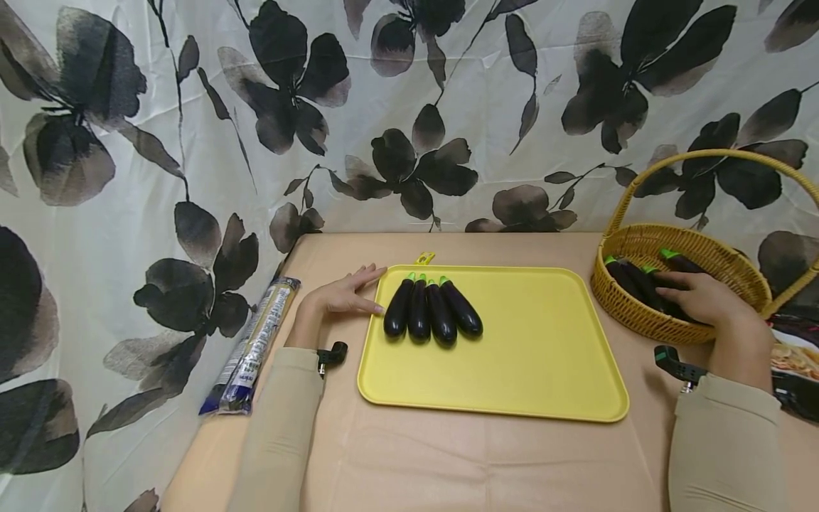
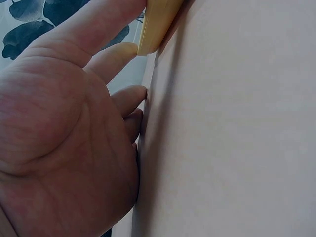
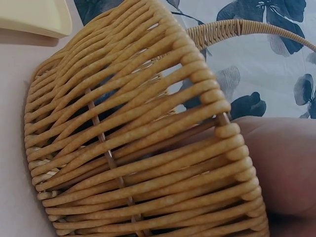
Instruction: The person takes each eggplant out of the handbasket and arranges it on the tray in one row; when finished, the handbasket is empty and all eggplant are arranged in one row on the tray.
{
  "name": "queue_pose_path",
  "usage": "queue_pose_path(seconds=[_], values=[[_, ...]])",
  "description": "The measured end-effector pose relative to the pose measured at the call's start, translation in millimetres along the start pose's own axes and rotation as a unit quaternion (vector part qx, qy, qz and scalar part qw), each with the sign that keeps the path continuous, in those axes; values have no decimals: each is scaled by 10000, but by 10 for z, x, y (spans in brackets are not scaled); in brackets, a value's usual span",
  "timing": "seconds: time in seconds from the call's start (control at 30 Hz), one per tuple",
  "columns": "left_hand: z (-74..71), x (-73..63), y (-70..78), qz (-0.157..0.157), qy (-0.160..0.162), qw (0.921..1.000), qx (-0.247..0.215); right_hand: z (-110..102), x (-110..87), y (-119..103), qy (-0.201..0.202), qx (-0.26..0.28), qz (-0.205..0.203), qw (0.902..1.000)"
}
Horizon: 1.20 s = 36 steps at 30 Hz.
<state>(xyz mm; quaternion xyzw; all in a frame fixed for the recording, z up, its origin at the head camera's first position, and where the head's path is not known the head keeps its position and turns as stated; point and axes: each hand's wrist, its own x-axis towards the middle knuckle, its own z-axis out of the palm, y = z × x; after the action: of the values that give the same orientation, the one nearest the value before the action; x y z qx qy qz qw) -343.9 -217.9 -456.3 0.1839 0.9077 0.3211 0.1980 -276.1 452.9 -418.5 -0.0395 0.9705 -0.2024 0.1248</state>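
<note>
Several dark purple eggplants (image 1: 440, 313) with green tips lie side by side on the left part of a yellow tray (image 1: 537, 341). My left hand (image 1: 342, 293) is at the tray's left edge, fingers extended and thumb near the outermost eggplant. In the left wrist view, its fingertips meet the tray's rim (image 2: 160, 24). My right hand (image 1: 713, 295) reaches into a wicker basket (image 1: 659, 320) over more eggplants (image 1: 630, 277). The basket wall (image 3: 148, 163) hides its fingers in the right wrist view, and I cannot tell whether they grip an eggplant.
Long blue-and-silver packages (image 1: 252, 348) lie along the table's left edge. A small yellow object (image 1: 424, 258) pokes out behind the tray. Beyond my right wrist lie more packaged items (image 1: 795, 359). A flowered cloth (image 1: 409, 107) hangs behind the table, and the basket's handle arches high.
</note>
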Motion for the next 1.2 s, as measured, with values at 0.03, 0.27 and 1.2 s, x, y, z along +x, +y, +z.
queue_pose_path(seconds=[0.03, 0.27, 1.2], values=[[-1, 2, 2, 5, 2, 10000, 1, -3, 5, 10, 30, 18, 8, 10000], [-3, 6, 26, -6, 26, 10000, -35, -28, 18, 52, 308, 176, 76, 9993], [21, 5, 32, 109, 93, 9999, 58, -89, -74, -426, 2026, 1749, 127, 9634]])
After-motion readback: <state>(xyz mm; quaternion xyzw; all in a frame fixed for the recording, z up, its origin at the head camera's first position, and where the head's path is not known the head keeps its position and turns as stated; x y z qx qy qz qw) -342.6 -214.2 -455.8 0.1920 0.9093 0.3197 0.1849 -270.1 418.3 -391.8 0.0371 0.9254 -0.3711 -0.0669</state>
